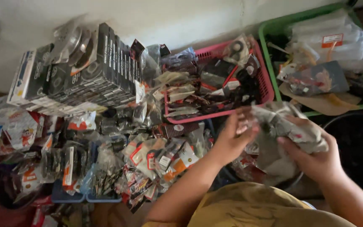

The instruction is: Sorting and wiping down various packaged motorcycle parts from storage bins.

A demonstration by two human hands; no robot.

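From the head camera, both hands are holding a crumpled clear plastic packet (288,126) up over the pink slatted plastic basket (265,82), probably for a closer look: the left hand (232,136) is pinching its blurred near edge, while the right hand (316,157) is cupping it from beneath, fingers wrapped

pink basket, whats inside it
The pink basket holds a heap of small clear-plastic packets with dark parts. They cover its floor, so anything beneath them cannot be seen.
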